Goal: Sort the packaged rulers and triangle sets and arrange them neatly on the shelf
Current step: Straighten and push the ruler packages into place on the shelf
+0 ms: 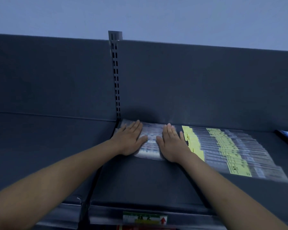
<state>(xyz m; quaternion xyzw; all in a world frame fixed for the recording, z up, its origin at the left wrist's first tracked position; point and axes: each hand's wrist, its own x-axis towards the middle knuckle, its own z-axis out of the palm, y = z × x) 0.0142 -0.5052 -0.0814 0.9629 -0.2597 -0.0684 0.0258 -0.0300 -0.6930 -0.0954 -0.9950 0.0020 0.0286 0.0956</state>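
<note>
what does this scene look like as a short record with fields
left hand: flat, fingers straight, on the left part of the clear packs
right hand: flat, fingers straight, on the right part of the same packs
clear packs: stack at the back left of the shelf, by the upright
yellow-label packs: overlapping row lying to the right of the hands
shelf: dark, with a label on its front edge

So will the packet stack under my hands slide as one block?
Probably not: the stack of clear packets looks glossy, so layers may slip and fan like the yellow-labelled row. The flat left hand and right hand likely steady it.
</note>
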